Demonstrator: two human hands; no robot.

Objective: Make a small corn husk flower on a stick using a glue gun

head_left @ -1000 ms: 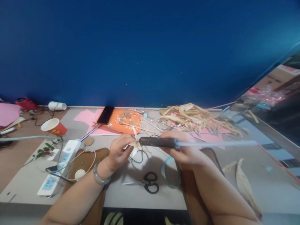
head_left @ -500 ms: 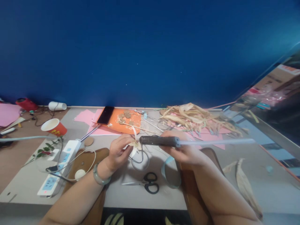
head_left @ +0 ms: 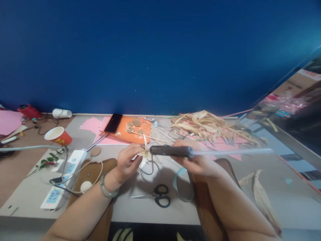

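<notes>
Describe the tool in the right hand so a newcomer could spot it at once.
Start at the grey table under the blue wall. Above its near middle, the right hand holds a dark glue gun level, nozzle at the pale straw flower. Only it trails a long translucent glue stick rightwards.

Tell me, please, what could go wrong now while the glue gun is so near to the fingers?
The glue gun tip meets the small straw flower pinched in the left hand; if it is hot, that hand could be burned. The long glue stick juts out past the right hand and might sweep the dried leaves nearby.
</notes>
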